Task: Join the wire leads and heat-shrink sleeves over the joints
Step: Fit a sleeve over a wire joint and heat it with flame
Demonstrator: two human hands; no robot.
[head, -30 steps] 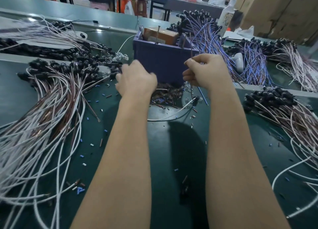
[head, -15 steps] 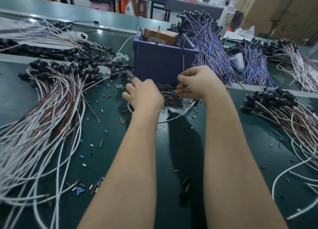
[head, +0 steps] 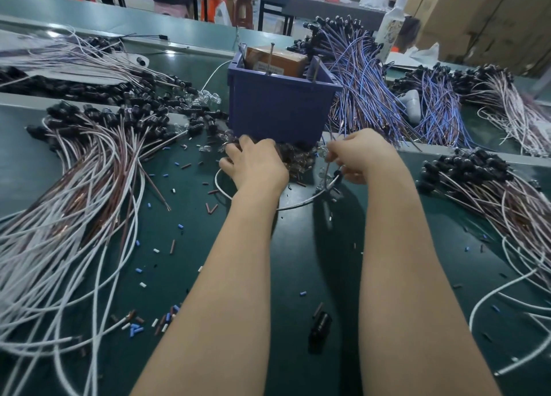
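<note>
A white wire (head: 301,202) loops across the green mat (head: 298,261) under my left wrist, between both hands. My left hand (head: 256,164) lies knuckles up on a pile of small dark parts and clear bulbs (head: 298,157) in front of the purple bin (head: 277,109). Its fingers curl down, and the wire's left end runs in under its thumb. My right hand (head: 360,157) pinches the wire's other end, where a black sleeve (head: 337,174) and thin bare leads stick out by the fingertips.
Bundles of white and brown wires with black caps (head: 74,187) spread at the left, and another bundle (head: 492,193) at the right. Blue wire bundles (head: 366,97) lie behind the bin. Cut sleeve bits (head: 135,330) and a black cap (head: 320,327) litter the mat.
Both hands came down from in front of the bin to the pile at its foot. The white wire loop moved with them toward the left.
</note>
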